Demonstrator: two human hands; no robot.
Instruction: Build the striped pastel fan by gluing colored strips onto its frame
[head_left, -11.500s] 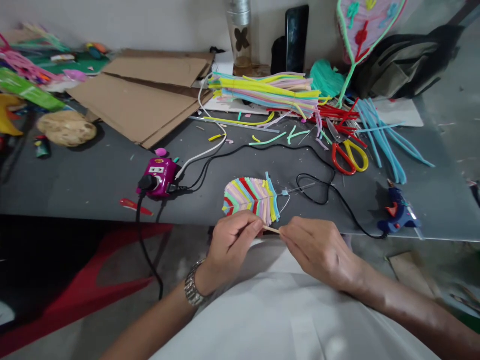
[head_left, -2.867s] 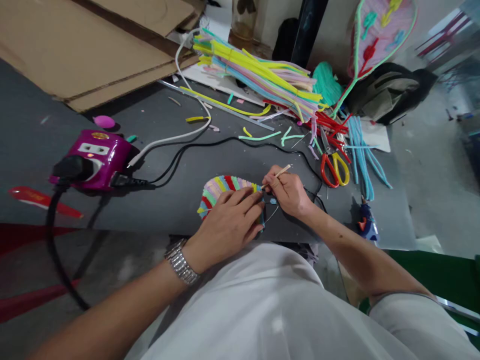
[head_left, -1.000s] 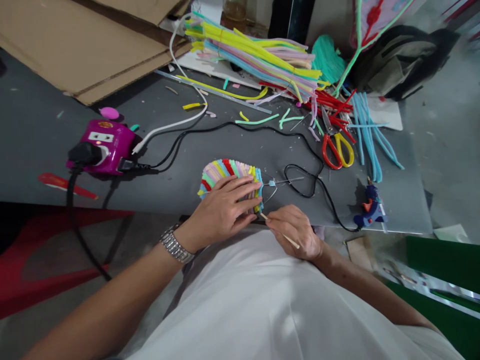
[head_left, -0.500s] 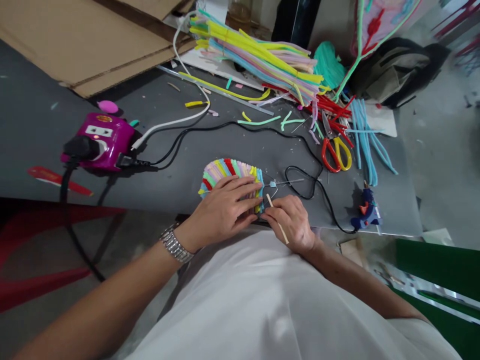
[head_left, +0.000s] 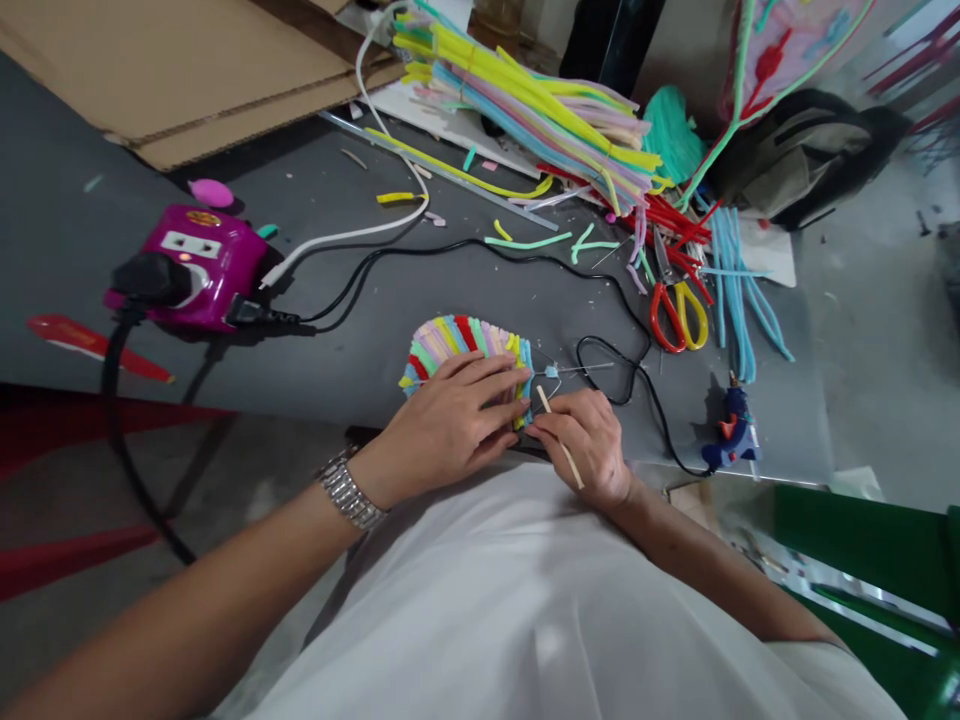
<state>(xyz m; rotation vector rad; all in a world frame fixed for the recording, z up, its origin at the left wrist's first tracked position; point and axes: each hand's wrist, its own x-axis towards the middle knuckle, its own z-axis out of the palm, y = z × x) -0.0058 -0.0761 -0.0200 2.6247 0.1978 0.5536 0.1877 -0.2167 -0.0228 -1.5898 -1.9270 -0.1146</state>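
A leaf shape point(head_left: 466, 345) made of many colored strips lies on the dark gray surface point(head_left: 322, 385), right at the edge near the person's body. Its strips are pink, yellow, red, green and blue. The left hand point(head_left: 450, 425) lies flat on top of the leaf shape, with the fingers open and a little spread, and it covers most of the lower half. A metal watch point(head_left: 349, 495) sits on that wrist, just below the leaf shape.

The right hand point(head_left: 589, 440) is just beside the leaf shape, on its right end. It is pinched narrow and holds a thin wooden stick point(head_left: 572, 472) between the thumb and fingers. The top tip of the stick is close to the blue edge of the leaf shape.

A thin wire loop point(head_left: 541, 392) with a small blue bit point(head_left: 552, 372) sticks out of that same end, and a straight wire runs on from it to the right. A black cord point(head_left: 609, 387) curls just past the wire.

Farther right of the leaf shape are red-and-yellow scissors point(head_left: 679, 318) and a blue glue gun point(head_left: 731, 432). Well to the left is a purple plug socket point(head_left: 184, 262). Beyond the leaf shape lies a big bundle of colored pipe cleaners point(head_left: 540, 110) — and up and to the left, flat cardboard point(head_left: 165, 70).
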